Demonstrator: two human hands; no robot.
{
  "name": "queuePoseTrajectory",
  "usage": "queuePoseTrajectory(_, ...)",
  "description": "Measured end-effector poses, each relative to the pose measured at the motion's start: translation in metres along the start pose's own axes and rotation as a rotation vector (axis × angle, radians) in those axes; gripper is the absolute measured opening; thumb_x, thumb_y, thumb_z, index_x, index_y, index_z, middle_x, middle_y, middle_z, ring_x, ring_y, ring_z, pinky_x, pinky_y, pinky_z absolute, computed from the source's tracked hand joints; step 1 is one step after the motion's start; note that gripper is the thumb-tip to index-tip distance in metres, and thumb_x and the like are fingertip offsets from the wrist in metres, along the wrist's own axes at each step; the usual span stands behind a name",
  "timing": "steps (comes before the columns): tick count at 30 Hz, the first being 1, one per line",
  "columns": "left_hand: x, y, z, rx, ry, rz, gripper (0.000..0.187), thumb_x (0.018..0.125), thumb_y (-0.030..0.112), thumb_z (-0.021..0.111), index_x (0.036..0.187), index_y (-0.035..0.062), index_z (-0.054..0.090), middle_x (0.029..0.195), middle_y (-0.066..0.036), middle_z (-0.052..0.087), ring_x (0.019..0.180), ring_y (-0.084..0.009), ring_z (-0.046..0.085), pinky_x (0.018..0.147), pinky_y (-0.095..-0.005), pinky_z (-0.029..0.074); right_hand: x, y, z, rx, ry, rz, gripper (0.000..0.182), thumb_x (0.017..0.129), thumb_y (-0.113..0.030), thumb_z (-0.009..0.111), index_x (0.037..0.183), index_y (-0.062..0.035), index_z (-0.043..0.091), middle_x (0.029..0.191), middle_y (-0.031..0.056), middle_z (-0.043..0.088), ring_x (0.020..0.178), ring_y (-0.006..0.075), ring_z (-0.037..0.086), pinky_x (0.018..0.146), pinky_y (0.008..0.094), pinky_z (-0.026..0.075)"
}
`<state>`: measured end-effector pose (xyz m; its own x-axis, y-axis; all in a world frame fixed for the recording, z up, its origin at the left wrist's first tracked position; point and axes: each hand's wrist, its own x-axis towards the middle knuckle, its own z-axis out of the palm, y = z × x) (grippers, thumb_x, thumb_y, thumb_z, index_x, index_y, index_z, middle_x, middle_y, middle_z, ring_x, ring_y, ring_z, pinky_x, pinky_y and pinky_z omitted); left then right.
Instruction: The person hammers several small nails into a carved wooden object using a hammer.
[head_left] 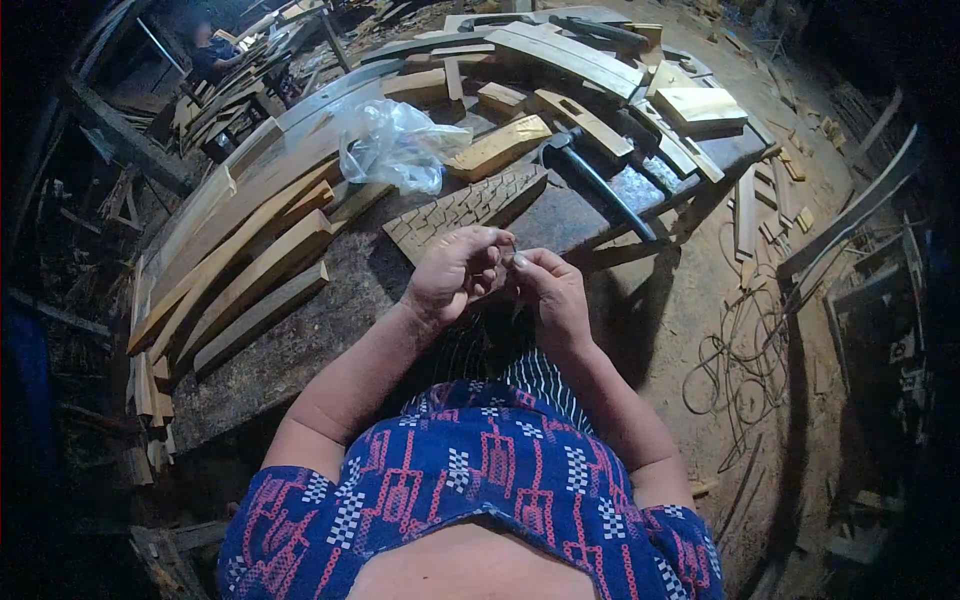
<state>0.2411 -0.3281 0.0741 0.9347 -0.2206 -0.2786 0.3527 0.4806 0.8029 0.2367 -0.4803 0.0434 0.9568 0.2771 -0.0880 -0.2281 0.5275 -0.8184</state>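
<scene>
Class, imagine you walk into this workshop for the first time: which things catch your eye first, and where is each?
At the centre, the left hand and right hand meet fingertip to fingertip over something too small to make out. Just beyond them on the workbench lies a carved wooden block, with a crumpled clear plastic bag behind it. A dark-handled hammer lies to the right, and long wooden planks are stacked along the left.

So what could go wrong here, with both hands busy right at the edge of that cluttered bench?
Possibly three things. The left hand and right hand pinch something too small to make out, so it could drop and vanish on the dirt floor. The carved wooden piece lies near the workbench edge, where a forearm might nudge it off. The dark-handled tool overhangs that edge too.
</scene>
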Motion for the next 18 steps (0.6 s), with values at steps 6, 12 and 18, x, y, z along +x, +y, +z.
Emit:
queuePoseTrajectory(6,-0.002,-0.016,0.007,0.187,0.082,0.070,0.016,0.088,0.015,0.059,0.097,0.0018,0.063,0.071,0.001,0.060,0.056,-0.0043,0.051,0.048,-0.0171,0.039,-0.001,0.008,-0.010,0.128,0.020,0.032,0.013,0.089,-0.012,0.058,0.084,-0.0016,0.063,0.070,0.0000,0.058,0.061,0.0054,0.049,0.056,0.0193,0.038)
queuePoseTrajectory(12,-0.004,-0.014,0.015,0.277,0.097,0.111,0.012,0.085,0.011,0.064,0.094,0.0031,0.064,0.073,0.000,0.061,0.057,-0.0039,0.051,0.048,-0.0169,0.037,-0.002,0.013,-0.012,0.086,0.039,0.047,0.014,0.089,-0.014,0.058,0.081,-0.0034,0.062,0.069,-0.0015,0.057,0.061,0.0043,0.048,0.056,0.0195,0.037)
queuePoseTrajectory(18,0.003,-0.020,0.010,0.348,0.043,0.191,0.008,0.085,0.008,0.063,0.089,0.0019,0.064,0.074,0.000,0.062,0.060,-0.0036,0.053,0.052,-0.0160,0.040,-0.004,0.020,-0.016,-0.058,-0.006,-0.050,0.011,0.088,-0.011,0.059,0.082,-0.0025,0.063,0.069,-0.0045,0.056,0.062,0.0026,0.046,0.054,0.0189,0.035)
